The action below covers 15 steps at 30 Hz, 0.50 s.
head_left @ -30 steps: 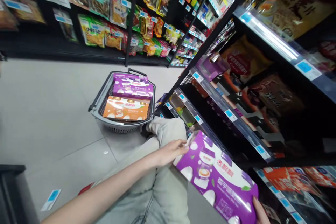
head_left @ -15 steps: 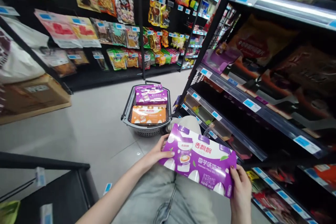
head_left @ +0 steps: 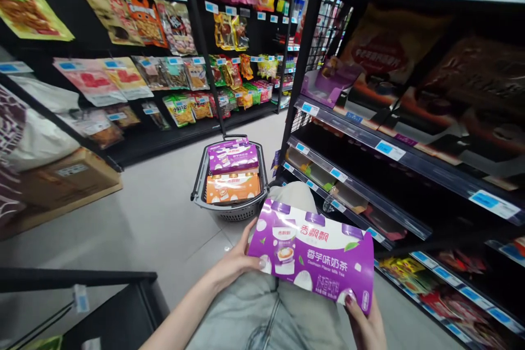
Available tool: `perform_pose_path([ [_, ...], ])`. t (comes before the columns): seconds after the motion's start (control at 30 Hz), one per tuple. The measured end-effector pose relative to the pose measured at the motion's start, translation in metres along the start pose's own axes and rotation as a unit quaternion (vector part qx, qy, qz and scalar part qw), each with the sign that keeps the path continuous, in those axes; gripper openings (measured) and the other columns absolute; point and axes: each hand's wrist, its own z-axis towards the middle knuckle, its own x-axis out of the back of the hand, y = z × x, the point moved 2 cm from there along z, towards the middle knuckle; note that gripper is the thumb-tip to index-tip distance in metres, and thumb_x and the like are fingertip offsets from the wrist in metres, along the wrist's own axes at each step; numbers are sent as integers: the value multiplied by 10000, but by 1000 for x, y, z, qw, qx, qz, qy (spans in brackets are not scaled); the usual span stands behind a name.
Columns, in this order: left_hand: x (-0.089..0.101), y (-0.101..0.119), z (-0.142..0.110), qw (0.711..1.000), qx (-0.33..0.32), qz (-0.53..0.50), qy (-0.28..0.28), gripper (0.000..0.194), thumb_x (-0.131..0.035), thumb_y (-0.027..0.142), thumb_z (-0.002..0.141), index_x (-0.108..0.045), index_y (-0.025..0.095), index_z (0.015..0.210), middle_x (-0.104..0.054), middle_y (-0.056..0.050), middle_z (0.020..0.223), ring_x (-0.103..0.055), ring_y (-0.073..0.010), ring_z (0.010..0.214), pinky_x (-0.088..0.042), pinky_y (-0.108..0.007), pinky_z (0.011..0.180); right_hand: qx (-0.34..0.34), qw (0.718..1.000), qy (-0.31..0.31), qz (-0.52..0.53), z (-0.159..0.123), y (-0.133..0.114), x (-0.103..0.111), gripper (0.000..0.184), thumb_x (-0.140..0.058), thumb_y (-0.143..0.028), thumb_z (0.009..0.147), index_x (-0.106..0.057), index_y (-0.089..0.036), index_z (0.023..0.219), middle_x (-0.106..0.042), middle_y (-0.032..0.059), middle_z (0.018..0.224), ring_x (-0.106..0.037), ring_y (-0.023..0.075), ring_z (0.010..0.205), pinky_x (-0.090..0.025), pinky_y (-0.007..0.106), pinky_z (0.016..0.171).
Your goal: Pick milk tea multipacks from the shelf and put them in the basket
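Note:
A purple and white milk tea box (head_left: 314, 260) is held over my lap, its printed front facing up at me. My left hand (head_left: 240, 257) grips the box's left end, thumb on the front and fingers behind. At the lower right corner, my right hand (head_left: 363, 320) holds the other end with the thumb pressed on the front. Beyond my knee a grey shopping basket (head_left: 197, 188) stands on the floor. Inside it lie an orange milk tea box (head_left: 232, 188) and, behind that, a purple milk tea box (head_left: 233, 158); another purple edge shows at the back.
Dark shelves (head_left: 410, 169) with price tags rise close on my right. Bagged snacks (head_left: 180, 109) hang on the far rack. A cardboard carton (head_left: 69, 180) with a white bag on it sits at left, and a black shelf frame (head_left: 82, 279) is at lower left.
My right thumb has slid from the box's right edge down to its lower front corner. The box has tilted slightly, and the view has swung a little to the right.

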Motion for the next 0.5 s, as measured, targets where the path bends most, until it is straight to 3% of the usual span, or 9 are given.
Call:
perform_pose_path([
  [0.13,-10,1,0,999,-33,14,35,1146,-735,146,500,-8,250,1379,-459,-128,1253,-529,-281,1030,-436,-379,856,-19,999,-8,35,0,0,-4,780,-731,-396,568,-395,-248,1255,-604,40,1029,-555,206,939,-435,288,820],
  [0.3,-15,-4,-3,979,-97,124,133,1202,-776,244,509,58,184,1372,-501,-150,1185,-559,-257,977,-406,-391,903,-43,996,-11,75,-1,8,-6,871,-746,-362,563,-314,-253,1311,-589,50,1076,-552,209,965,-445,309,842],
  [0.37,-14,-6,-4,981,-97,116,122,1170,-758,282,541,55,193,1378,-478,-148,1217,-538,-262,1017,-394,-393,922,-51,995,5,87,-2,11,-5,848,-730,-378,582,-316,-264,1314,-586,47,1087,-550,214,981,-450,320,848],
  [0.5,-10,-7,-6,999,-25,5,38,1029,-690,250,592,-36,274,1388,-404,-113,1305,-483,-286,1100,-428,-387,884,-76,992,8,99,-6,11,-2,852,-730,-395,579,-318,-293,1318,-588,37,1094,-543,216,1004,-447,323,865],
])
